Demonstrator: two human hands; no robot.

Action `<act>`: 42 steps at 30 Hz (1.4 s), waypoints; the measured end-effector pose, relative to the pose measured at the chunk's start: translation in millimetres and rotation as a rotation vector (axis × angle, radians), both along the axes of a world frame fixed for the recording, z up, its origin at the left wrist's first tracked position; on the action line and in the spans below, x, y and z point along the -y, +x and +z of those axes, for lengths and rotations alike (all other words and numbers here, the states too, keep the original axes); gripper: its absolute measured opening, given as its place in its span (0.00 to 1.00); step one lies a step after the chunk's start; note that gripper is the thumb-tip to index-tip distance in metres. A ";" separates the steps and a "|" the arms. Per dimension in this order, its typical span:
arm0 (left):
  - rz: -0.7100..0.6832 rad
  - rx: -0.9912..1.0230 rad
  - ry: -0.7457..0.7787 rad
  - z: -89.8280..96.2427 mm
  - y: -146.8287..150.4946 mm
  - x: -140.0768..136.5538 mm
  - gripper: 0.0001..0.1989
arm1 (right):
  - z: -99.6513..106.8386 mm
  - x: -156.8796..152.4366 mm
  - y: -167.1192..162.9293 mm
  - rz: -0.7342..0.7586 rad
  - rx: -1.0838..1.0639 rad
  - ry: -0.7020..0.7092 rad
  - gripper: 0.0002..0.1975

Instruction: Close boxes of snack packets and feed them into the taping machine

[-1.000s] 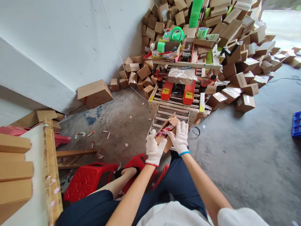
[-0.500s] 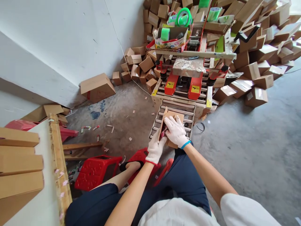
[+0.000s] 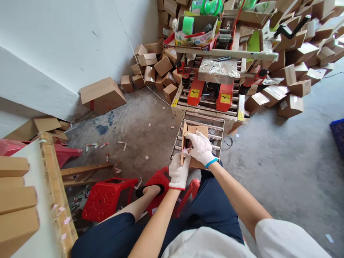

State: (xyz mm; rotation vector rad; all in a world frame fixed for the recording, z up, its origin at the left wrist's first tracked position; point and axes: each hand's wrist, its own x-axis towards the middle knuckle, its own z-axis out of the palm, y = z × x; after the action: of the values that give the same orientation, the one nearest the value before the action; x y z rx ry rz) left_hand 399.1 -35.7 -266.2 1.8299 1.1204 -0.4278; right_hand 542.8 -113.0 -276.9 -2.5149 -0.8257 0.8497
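Observation:
A small open cardboard box lies on the steel rollers in front of me, with red packets showing inside it. My right hand, in a white glove, lies flat across the box's top and presses a flap down. At the box's near left corner my gloved left hand grips the side of the box and its left flap. Just beyond the rollers stands a red carton-sealing machine.
A big heap of small cardboard boxes fills the far corner behind the machine. A larger carton lies by the white wall. Red plastic stools stand by my legs. Flat cartons are stacked on a table at left.
My right hand has slid over the open box and pushed its flap down. My left hand dropped to the box's near left side. The view tilted down toward the box.

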 end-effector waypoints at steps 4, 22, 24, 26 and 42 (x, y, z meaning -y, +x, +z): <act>0.023 0.129 0.067 -7.4 -7.4 17.1 0.31 | -10.1 1.9 4.6 0.065 0.057 -0.056 0.15; -0.088 0.352 -0.194 -5.3 -22.1 17.1 0.38 | 10.9 16.5 -27.4 0.113 0.174 0.056 0.16; -0.148 0.329 -0.279 5.8 -22.6 3.9 0.45 | 16.3 15.7 -28.3 0.254 0.173 -0.020 0.10; -0.209 0.331 -0.351 17.9 -22.7 -7.4 0.51 | 20.3 15.8 -25.4 0.337 0.157 -0.049 0.09; -0.625 0.471 -0.040 5.6 -13.5 10.9 0.35 | 2.7 55.4 -43.8 -0.986 -0.100 0.582 0.40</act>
State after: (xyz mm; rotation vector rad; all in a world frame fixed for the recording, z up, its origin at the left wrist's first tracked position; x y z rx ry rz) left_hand 385.5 -46.7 -260.6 2.0800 0.2079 -0.3366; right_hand 499.1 -168.4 -274.2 -1.9396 0.2264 0.3079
